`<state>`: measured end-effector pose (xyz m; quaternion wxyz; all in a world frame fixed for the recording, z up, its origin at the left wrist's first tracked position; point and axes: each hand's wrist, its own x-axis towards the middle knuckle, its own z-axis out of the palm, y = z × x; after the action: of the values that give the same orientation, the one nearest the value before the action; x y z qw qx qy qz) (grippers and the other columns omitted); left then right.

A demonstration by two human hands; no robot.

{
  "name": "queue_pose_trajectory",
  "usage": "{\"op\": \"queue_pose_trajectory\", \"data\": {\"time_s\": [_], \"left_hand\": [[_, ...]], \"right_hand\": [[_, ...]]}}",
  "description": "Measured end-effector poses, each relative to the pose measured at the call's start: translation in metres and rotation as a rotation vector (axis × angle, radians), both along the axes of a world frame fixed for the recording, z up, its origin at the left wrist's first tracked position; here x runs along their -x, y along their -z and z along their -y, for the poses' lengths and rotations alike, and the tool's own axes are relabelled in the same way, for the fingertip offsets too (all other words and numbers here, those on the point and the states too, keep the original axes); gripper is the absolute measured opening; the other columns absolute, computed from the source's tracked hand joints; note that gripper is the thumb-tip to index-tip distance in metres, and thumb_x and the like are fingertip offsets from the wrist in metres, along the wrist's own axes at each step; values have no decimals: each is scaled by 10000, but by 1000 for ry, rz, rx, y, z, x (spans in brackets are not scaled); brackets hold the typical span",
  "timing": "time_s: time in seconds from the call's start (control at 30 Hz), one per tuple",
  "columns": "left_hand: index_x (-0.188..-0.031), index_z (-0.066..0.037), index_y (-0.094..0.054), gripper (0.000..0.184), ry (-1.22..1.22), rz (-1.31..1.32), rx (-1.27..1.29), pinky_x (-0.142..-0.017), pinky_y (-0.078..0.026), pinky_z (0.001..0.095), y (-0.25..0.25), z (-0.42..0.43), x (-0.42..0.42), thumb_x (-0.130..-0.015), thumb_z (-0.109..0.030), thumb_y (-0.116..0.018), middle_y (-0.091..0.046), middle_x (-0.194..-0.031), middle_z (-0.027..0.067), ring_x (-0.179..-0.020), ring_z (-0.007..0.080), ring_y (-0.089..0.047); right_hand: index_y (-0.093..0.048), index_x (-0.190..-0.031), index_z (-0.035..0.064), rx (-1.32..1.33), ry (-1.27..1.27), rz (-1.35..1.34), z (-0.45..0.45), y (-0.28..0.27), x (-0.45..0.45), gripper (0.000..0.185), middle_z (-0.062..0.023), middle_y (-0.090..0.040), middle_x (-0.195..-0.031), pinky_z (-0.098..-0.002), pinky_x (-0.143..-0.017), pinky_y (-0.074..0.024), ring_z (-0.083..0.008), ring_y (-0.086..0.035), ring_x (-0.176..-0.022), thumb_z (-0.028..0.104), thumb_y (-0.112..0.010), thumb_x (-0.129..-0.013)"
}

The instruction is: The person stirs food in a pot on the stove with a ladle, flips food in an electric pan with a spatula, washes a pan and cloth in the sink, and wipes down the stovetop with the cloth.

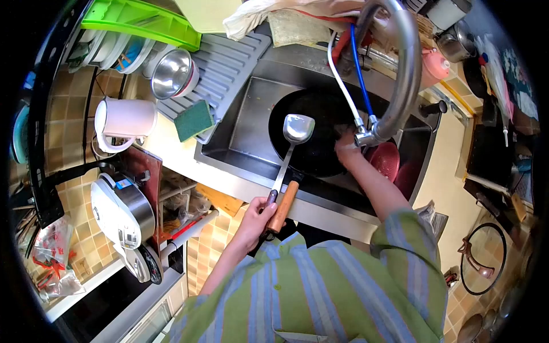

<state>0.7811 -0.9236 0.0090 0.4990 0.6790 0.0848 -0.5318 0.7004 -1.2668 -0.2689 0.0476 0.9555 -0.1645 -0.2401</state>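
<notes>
My left hand [255,222] is wrapped round the dark handle of a metal wok spatula [298,129]. The spatula's blade points up and lies over the black wok [311,157] in the sink. Beside my left fingers runs the wok's wooden handle [283,207]; whether they touch it, I cannot tell. Inside the wok, near its right side, is my right hand [346,150]. Its fingers look gathered and are dim and blurred, with the faucet partly in front. What they hold is not clear.
The grey faucet [403,74] with white and blue hoses arches over the metal sink [246,111]. A red colander [384,160] sits at the sink's right. On the left are a green sponge [194,121], a metal bowl [172,74], a drainboard [223,54] and a pink pitcher [128,120].
</notes>
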Motion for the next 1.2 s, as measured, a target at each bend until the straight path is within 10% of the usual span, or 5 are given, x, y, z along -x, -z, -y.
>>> {"op": "queue_pose_trajectory", "data": {"time_s": [0.3,0.57,0.77,0.97,1.2], "left_hand": [[-1286,-83,-429,344,-201,-28,86,-642,-586,266,-32,2,-24,-1059,-328,-512,-575,-1341,124,-1097,241,-682],[-1170,-24,-495,271,-110,279,-23,-437,-443,207,-9,-3,-45,-999,-178,-637,-643,-1217,108,-815,167,-715],[-1143,-8,-513,288,-100,252,-29,-392,-402,214,3,-5,-64,-969,-162,-684,-684,-1177,112,-651,153,-701],[-1129,-8,-524,273,-14,318,-94,-413,-419,220,-5,5,-64,-956,-134,-693,-687,-1156,104,-634,140,-692],[-1112,9,-541,263,-3,390,-96,-510,-512,234,-8,4,-58,-941,-107,-704,-687,-1117,108,-658,131,-679]], "right_hand": [[-491,-1473,60,-1511,581,317,-124,-105,-61,549,-186,-470,-1531,-379,-1198,-308,-320,-418,-1436,126,-530,-929],[-466,-1465,39,-138,255,347,-28,-15,-91,584,-156,-402,-1567,-432,-1133,-406,-346,-351,-1467,57,-541,-887],[-765,-1012,38,-532,308,-182,-60,-76,-5,295,-204,-696,-1183,-454,-1030,-475,-361,-644,-1133,216,-589,-856],[-498,-1429,-31,-1339,636,502,-140,-85,-120,504,-251,-461,-1508,-401,-1195,-313,-369,-422,-1422,249,-445,-1013],[-423,-1537,115,-130,443,251,-21,-46,-100,590,-189,-278,-1638,-485,-1230,-220,-416,-222,-1512,265,-517,-974]]}}
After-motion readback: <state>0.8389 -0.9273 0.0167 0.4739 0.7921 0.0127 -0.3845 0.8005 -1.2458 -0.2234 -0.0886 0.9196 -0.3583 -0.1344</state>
